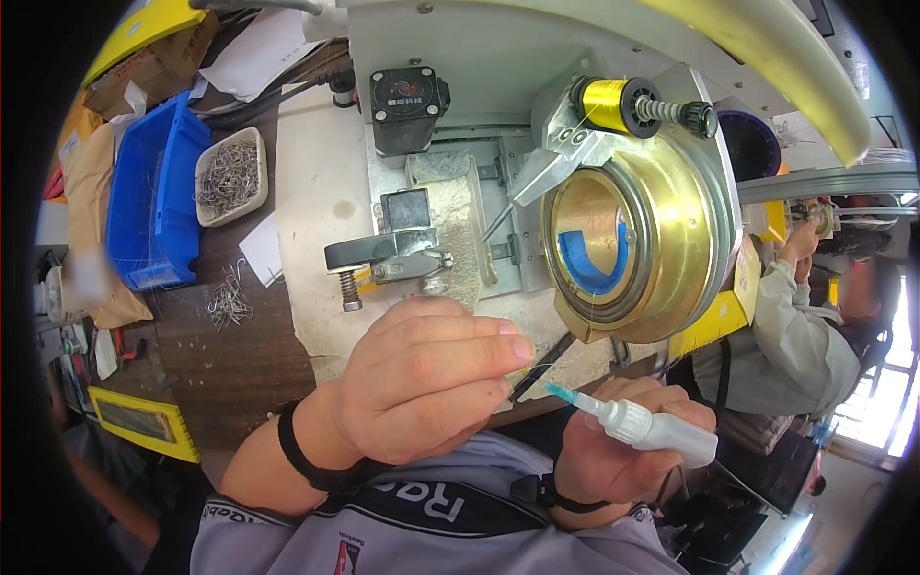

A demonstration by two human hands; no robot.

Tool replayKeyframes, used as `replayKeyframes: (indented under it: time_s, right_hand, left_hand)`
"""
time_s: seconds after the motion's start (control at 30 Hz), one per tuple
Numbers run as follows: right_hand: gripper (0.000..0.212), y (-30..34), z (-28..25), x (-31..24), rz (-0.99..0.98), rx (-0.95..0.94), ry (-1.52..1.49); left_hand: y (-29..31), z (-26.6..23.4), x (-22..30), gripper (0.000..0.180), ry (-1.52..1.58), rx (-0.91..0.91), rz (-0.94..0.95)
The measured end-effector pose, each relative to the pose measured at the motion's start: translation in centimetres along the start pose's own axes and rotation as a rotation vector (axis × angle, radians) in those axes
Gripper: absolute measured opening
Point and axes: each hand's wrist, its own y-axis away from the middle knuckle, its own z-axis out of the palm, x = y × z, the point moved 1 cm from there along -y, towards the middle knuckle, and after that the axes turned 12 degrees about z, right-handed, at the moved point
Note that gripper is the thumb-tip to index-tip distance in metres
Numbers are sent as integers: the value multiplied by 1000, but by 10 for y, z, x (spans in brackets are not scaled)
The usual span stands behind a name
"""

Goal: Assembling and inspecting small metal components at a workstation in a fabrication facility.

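Right hand (pixel 602 468) was clamped on a white plastic bottle (pixel 661 433), which lay between its thumb and fingers, narrow teal tip (pixel 563 393) directed toward the left hand (pixel 412 379), pinched together.

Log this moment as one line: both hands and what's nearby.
left hand: pinched, any held item unclear | right hand: gripping white bottle, teal tip toward left hand | nearby: brass ring, yellow thread spool

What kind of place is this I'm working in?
Likely a small workshop, judging by the brass ring mechanism, the mounted yellow thread spool and the white tray of hook-like metal pieces.
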Motion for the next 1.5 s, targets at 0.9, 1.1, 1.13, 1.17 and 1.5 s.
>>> replayKeyframes:
  time_s: [0.9,1.1,1.13,1.17,1.5]
  right_hand:
    - [44,2,-3,1,23,9,-4]
    - [43,0,-2,0,29,-14,-7]
    - [43,0,-2,0,29,-14,-6]
    - [43,-1,-2,0,22,-15,5]
    - [43,0,-2,1,14,4,50]
  left_hand:
    - [-1,-5,2,35,23,-105,-33]
    - [1,1,-1,22,-11,-25,1]
    - [1,1,-2,22,-11,-25,1]
    - [1,0,-2,22,-8,-25,2]
    - [0,-5,0,33,35,-108,-35]
